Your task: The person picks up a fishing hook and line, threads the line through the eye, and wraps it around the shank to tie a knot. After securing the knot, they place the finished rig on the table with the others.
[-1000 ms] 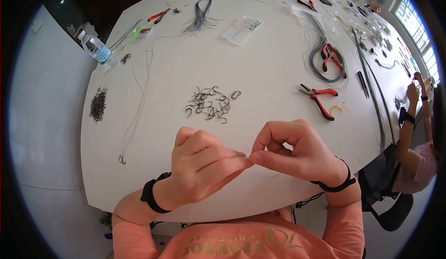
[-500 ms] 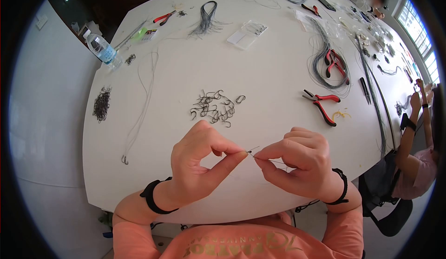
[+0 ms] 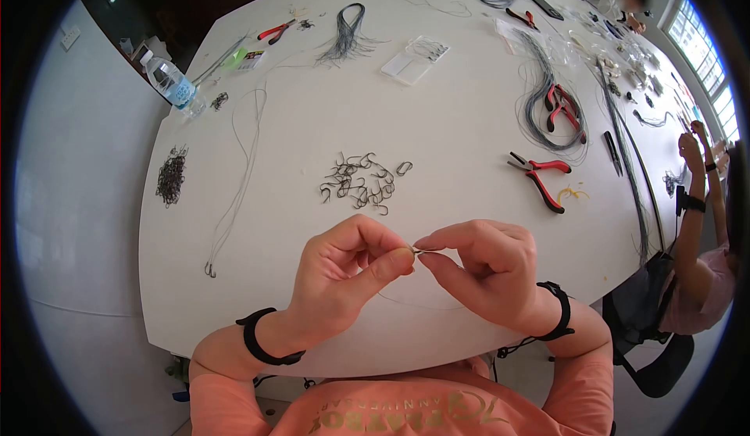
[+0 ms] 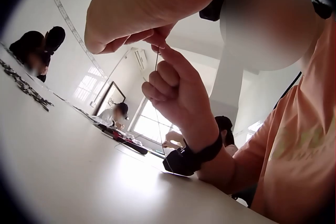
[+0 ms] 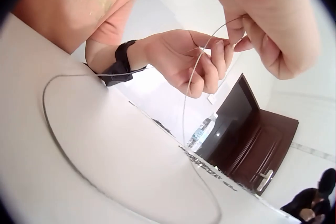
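Note:
At the front of the table my left hand (image 3: 336, 272) pinches what looks like a fishing hook (image 3: 415, 251) between thumb and forefinger. Only its small end shows; the fingers hide the rest. My right hand (image 3: 488, 268) meets it fingertip to fingertip, pinching thin grey fishing line (image 5: 192, 77) right beside that end. From the right fingertips the line sweeps down in a wide loop over the table, as the right wrist view shows. Just beyond both hands lies a loose pile of dark fishing hooks (image 3: 361, 180).
Red-handled pliers (image 3: 539, 178) lie to the right, with a coil of line (image 3: 531, 127) and more pliers behind. A denser hook pile (image 3: 171, 176), a tied line (image 3: 248, 155) and a water bottle (image 3: 173, 84) are leftward. A clear plastic box (image 3: 414, 59) sits farther back. Other people sit around the table.
The hands parted slightly, showing a dark end and crossed line between them, then closed together again. My right hand has shifted left; the left thumb and forefinger keep their pinch.

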Motion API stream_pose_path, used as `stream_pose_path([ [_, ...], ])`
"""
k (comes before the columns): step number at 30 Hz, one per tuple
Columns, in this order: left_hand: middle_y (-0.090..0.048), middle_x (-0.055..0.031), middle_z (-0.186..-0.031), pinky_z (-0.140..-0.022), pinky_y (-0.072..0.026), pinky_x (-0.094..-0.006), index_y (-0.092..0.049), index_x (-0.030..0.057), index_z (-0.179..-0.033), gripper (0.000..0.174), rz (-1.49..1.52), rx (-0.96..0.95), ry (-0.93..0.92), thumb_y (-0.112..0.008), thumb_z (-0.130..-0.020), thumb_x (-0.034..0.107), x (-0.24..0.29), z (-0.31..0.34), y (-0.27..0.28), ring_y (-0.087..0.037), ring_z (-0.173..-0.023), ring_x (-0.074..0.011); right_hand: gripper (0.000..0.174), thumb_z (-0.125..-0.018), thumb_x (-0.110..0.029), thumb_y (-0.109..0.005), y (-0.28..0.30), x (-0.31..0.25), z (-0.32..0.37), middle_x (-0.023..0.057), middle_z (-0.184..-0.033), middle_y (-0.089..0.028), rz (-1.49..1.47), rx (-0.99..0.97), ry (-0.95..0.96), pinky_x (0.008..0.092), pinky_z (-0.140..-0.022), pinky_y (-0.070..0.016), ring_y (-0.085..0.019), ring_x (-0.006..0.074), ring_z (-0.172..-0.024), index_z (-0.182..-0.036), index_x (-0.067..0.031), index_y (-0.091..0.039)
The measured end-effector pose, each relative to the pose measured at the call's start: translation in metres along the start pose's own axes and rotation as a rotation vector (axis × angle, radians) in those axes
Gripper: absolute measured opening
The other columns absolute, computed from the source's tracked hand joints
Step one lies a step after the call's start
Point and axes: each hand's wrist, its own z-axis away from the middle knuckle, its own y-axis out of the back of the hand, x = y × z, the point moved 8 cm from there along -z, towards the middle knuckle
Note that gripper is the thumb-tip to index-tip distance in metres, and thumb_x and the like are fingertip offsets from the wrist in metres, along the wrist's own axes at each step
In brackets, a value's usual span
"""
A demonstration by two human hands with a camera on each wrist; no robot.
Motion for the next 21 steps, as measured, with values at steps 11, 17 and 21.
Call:
stream_pose_path([
  [11,-0.070,0.0021,-0.090,-0.072,-0.0388,-0.0237,-0.068,0.0053,-0.099,0.007,-0.095,0.007,0.004,-0.073,-0.094,0.009,0.003,-0.002,0.000,-0.053,-0.078,-0.0040,0.014,-0.081,0.003,-0.076,0.005,0.010,-0.008,-0.0084,-0.050,-0.040,-0.154,-0.052,-0.117,0.0247,-0.045,-0.0197,-0.029,0.0023,-0.043,-0.092,-0.0055,-0.073],
  [17,-0.069,0.0043,-0.086,-0.070,-0.0356,-0.0244,-0.068,0.0080,-0.094,0.007,-0.282,0.053,-0.121,-0.074,-0.093,0.009,0.011,-0.003,0.004,-0.052,-0.076,-0.0041,0.022,-0.071,-0.006,-0.082,0.018,-0.021,-0.009,-0.0065,-0.056,-0.042,0.276,0.018,0.295,0.0294,-0.049,-0.0280,-0.041,0.0123,-0.047,-0.090,-0.0144,-0.073],
  [21,-0.069,0.0042,-0.086,-0.071,-0.0357,-0.0240,-0.067,0.0081,-0.093,0.007,-0.222,0.065,-0.090,-0.075,-0.093,0.009,0.010,-0.003,0.005,-0.051,-0.076,-0.0040,0.024,-0.067,-0.007,-0.082,0.019,-0.027,-0.008,-0.0062,-0.058,-0.044,0.393,0.032,0.365,0.0299,-0.048,-0.0257,-0.041,0.0114,-0.048,-0.087,-0.0167,-0.071],
])
